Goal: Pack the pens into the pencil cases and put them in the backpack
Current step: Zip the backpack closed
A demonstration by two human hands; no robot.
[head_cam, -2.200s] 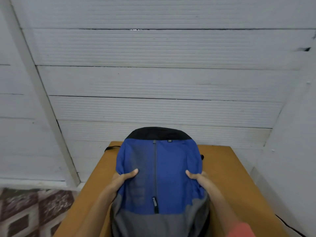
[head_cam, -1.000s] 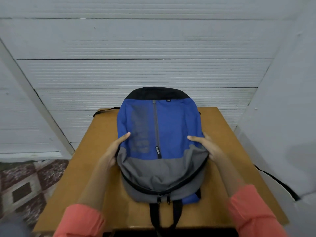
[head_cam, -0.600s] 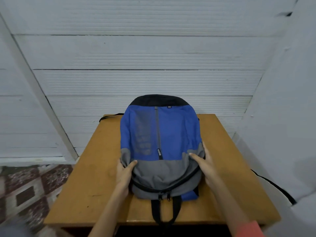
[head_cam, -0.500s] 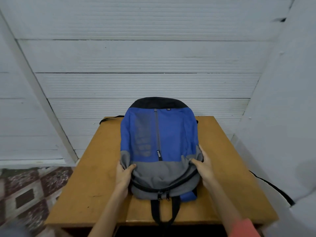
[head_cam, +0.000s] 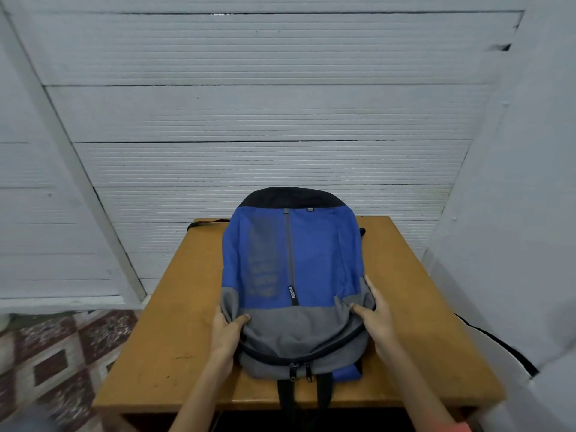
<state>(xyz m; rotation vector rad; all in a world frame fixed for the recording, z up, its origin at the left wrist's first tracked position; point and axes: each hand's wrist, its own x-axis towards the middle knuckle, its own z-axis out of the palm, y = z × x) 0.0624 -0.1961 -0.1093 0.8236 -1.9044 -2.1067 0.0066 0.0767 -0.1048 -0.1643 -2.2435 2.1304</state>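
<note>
Head camera looks down at two hands on a bag. The left hand holds the left side of the backpack. Its thumb lies on top of the grey cloth, and its fingers go around the edge, so the cloth is pinched and bunched up. The right hand holds the right side the same way, with the thumb pressing on the grey cloth and the fingers lying along the side of the bag. The hands are well apart, with the bag between them. Both arms reach forward from the bottom of the picture, and a bit of pink sleeve shows on the right arm.

The backpack lies flat in the middle of the table. It is grey near the person, blue in the middle and black at the far end. Two zip pulls sit side by side at the near end. Black straps hang over the near edge of the table. Another black strap pokes out by the far left corner of the bag.

Behind the table is a white wall made of long boards. On the left is a floor with brown and white tiles. A black cable runs down on the right, beside the table.
</note>
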